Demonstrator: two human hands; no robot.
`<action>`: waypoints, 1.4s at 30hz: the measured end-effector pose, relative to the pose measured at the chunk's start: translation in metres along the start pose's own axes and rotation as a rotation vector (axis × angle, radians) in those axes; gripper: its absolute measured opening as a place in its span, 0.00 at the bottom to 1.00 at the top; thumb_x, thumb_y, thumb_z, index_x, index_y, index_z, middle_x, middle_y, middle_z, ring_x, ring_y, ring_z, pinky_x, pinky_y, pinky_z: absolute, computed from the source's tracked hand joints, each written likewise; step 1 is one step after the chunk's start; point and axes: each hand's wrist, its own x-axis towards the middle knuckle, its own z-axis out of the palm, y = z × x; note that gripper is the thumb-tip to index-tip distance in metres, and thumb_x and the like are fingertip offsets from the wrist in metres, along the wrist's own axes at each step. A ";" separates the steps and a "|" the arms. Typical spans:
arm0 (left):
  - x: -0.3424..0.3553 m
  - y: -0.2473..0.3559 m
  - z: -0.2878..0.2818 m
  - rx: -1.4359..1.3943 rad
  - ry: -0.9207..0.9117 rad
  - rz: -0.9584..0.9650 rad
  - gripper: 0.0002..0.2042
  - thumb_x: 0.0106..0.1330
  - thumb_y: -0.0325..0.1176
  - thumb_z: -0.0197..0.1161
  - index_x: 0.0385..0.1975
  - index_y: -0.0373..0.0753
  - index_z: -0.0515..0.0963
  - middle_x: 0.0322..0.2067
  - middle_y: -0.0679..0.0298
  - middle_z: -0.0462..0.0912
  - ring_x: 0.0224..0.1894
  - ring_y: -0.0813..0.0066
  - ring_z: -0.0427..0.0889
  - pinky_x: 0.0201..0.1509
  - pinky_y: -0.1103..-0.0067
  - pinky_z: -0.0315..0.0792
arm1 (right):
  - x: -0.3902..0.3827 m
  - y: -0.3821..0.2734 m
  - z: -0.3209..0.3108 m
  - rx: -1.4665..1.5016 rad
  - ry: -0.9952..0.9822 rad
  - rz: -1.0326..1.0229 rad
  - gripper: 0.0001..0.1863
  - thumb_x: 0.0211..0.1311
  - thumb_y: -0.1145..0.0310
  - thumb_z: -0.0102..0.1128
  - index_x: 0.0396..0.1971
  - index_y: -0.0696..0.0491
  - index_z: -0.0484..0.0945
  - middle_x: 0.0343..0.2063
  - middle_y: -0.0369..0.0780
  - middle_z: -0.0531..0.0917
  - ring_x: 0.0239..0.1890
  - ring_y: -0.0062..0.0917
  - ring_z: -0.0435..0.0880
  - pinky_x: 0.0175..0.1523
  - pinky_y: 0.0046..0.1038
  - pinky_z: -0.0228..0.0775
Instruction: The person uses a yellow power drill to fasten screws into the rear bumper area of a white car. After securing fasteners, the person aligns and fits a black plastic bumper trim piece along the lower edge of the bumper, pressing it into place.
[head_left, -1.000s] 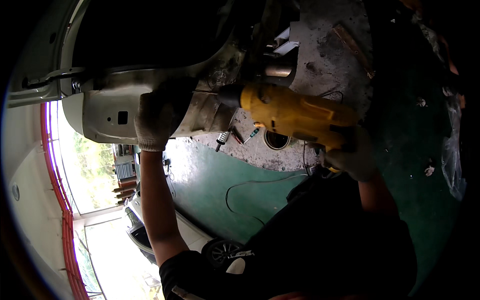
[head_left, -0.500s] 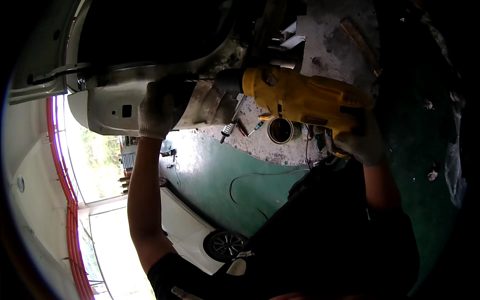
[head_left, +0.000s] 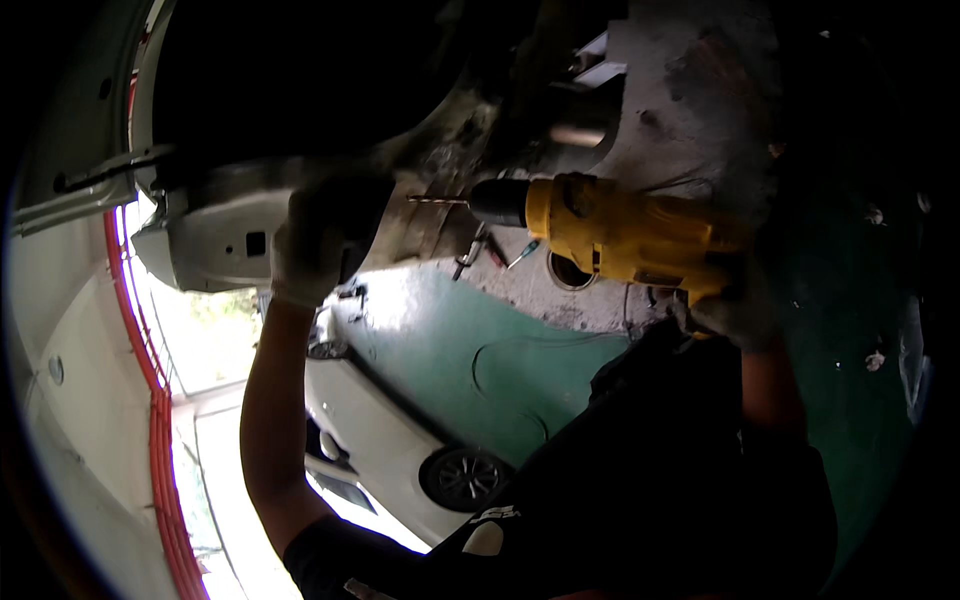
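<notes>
Loads of daylight is let in by big windows [head_left: 218,350] on the left, totally blown out. The green floor [head_left: 540,385] is hit with glare there, while the right side's swallowed by shadow. A pale wall [head_left: 95,410] is edged with red bands [head_left: 162,440], and a white car [head_left: 370,410] is parked nearby.

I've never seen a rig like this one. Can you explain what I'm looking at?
There is no machine arm here: these are a person's own gloved hands, seen from a fisheye camera worn on the head, so straight edges bend. The right hand holds a yellow drill, its bit pointing left. The left hand is at a pale car body panel; it is too dark to tell what it grips. On the mottled grey surface beyond lie a green-handled tool and an open round tin. Lower left, a light-coloured car stands on a green floor.
</notes>
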 end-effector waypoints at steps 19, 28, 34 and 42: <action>0.020 -0.046 -0.035 -0.325 -0.290 -0.098 0.29 0.68 0.33 0.74 0.68 0.37 0.74 0.54 0.61 0.86 0.52 0.71 0.85 0.59 0.74 0.80 | -0.012 0.122 0.201 -0.209 -0.335 -0.443 0.29 0.53 0.68 0.73 0.59 0.54 0.79 0.36 0.43 0.89 0.36 0.37 0.91 0.42 0.36 0.84; 0.025 -0.045 -0.046 -0.313 -0.329 -0.081 0.31 0.67 0.39 0.76 0.66 0.33 0.75 0.53 0.61 0.86 0.55 0.69 0.84 0.62 0.75 0.77 | -0.011 0.144 0.247 -0.273 -0.236 -0.505 0.32 0.51 0.69 0.78 0.57 0.57 0.76 0.40 0.44 0.86 0.39 0.41 0.89 0.44 0.40 0.82; 0.013 -0.042 -0.026 -0.327 -0.284 -0.046 0.37 0.68 0.52 0.74 0.70 0.35 0.72 0.53 0.60 0.87 0.56 0.68 0.84 0.64 0.72 0.76 | -0.008 0.146 0.240 -0.242 -0.312 -0.425 0.31 0.53 0.68 0.75 0.58 0.54 0.77 0.39 0.44 0.86 0.39 0.40 0.89 0.44 0.40 0.83; 0.029 -0.042 -0.087 0.002 0.131 0.370 0.29 0.86 0.53 0.43 0.74 0.38 0.70 0.63 0.51 0.82 0.62 0.57 0.84 0.70 0.62 0.75 | -0.011 0.116 0.187 -0.491 -0.416 -0.192 0.34 0.53 0.66 0.70 0.65 0.49 0.78 0.39 0.41 0.89 0.39 0.34 0.91 0.47 0.37 0.85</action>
